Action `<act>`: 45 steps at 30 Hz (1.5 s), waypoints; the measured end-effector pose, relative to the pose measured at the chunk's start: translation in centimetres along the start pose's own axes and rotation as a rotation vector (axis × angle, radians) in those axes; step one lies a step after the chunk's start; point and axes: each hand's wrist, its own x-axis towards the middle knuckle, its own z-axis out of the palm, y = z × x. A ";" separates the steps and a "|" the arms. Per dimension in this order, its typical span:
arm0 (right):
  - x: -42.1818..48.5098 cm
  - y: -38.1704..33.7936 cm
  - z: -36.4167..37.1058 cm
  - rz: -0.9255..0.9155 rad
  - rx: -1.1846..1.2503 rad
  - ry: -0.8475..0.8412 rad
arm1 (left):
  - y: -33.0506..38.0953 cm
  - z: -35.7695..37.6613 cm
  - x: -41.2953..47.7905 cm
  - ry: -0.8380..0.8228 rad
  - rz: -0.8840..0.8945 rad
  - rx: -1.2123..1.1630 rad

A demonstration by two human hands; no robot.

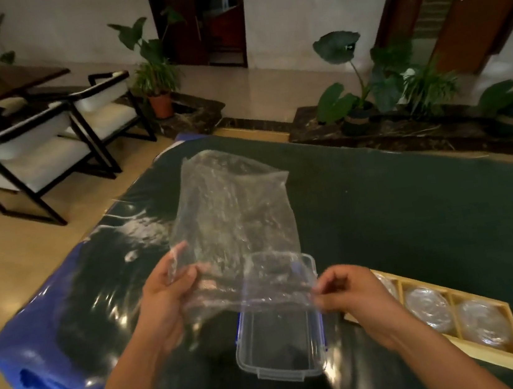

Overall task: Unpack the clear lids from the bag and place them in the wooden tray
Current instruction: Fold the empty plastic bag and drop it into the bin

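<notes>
1. My left hand is at centre-left of the frame, fingers curled round one bottom corner of the clear plastic bag, thumb on the near face.
2. My right hand is right of centre, thumb and forefinger pinching the other bottom corner of the bag, the remaining fingers tucked loosely.
3. Between my hands the bag is held up in the middle of the frame, its far end reaching toward the upper centre. It is crinkled and looks flat; I cannot tell whether anything is inside it.
4. Below the bag, at lower centre, a clear plastic container with blue clip edges sits on the table, open side up. Its far end is seen through the bag's lower edge.
5. The wooden tray lies at the lower right of the frame, just beside my right wrist, divided into compartments in a row.
6. Clear lids fill the compartments I can see; two are plain to see, and a third is partly hidden behind my right hand.
7. The table has a dark green top, shiny on its left part, with blue covering along its left edge.
8. Across the upper left stand white-cushioned chairs with dark frames; potted plants line the upper centre and upper right.
</notes>
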 end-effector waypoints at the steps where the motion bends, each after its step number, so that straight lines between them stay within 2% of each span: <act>1: -0.6 -0.1 -1.2 0.028 0.020 -0.039 | -0.2 0.6 -0.2 -0.013 0.004 0.047; 4: -1.0 -1.0 -3.5 0.153 0.258 -0.123 | -1.5 3.1 -1.0 -0.125 -0.001 0.194; 6: -0.3 -1.6 -3.6 0.126 0.278 0.042 | -2.4 4.7 -1.2 -0.209 -0.021 0.310; 8: 0.2 -2.1 -3.7 0.005 0.210 0.260 | -2.2 6.1 -1.3 -0.275 -0.054 0.384; 12: -0.7 -1.9 -5.0 -0.102 0.109 0.266 | -0.4 9.0 -0.3 -0.327 -0.145 0.238; 14: -1.3 -1.6 -5.7 -0.131 0.035 0.268 | -0.1 11.2 0.1 -0.258 -0.056 0.359; 16: -1.8 -1.3 -6.5 -0.151 0.027 0.299 | -0.3 13.2 0.4 -0.083 0.073 0.419; 18: -2.4 -1.0 -7.7 -0.147 0.095 0.377 | -0.4 14.1 0.4 0.058 0.129 0.363; 20: -3.2 -0.8 -9.3 -0.133 0.182 0.457 | -0.3 14.1 0.6 0.196 0.106 0.212; 21: -3.7 -0.6 -9.9 -0.132 0.191 0.483 | -0.3 13.8 0.7 0.210 0.094 0.148; 22: -4.0 -0.5 -10.4 -0.136 0.173 0.487 | -0.3 13.7 0.7 0.165 0.073 0.112; 24: -4.6 -0.5 -10.9 -0.162 0.128 0.435 | -0.5 13.9 0.4 -0.041 -0.019 0.133; 26: -5.0 -0.8 -10.9 -0.171 0.093 0.370 | -1.1 15.0 0.2 -0.210 -0.087 0.331; 28: -5.4 -1.1 -10.8 -0.177 0.079 0.315 | -1.6 16.3 -0.1 -0.284 -0.107 0.432; 30: -5.9 -1.2 -11.1 -0.184 0.089 0.310 | -2.2 16.6 0.2 -0.242 -0.106 0.356; 33: -6.6 -0.7 -12.0 -0.200 0.110 0.428 | -2.5 15.9 0.0 -0.090 -0.051 0.166; 36: -7.2 -0.1 -12.5 -0.218 0.110 0.413 | -2.0 15.6 -0.7 -0.119 -0.015 0.077; 38: -7.5 0.1 -12.7 -0.232 0.056 0.367 | -1.1 15.8 -1.0 -0.182 -0.053 0.079; 40: -7.5 0.1 -12.6 -0.247 -0.037 0.322 | 0.7 16.4 -0.6 -0.223 -0.066 0.150; 42: -7.4 -0.1 -12.4 -0.261 -0.156 0.255 | 2.8 17.3 0.2 -0.294 -0.080 0.336; 45: -7.2 -0.8 -12.0 -0.267 -0.254 0.148 | 4.2 19.3 1.4 -0.457 -0.091 0.902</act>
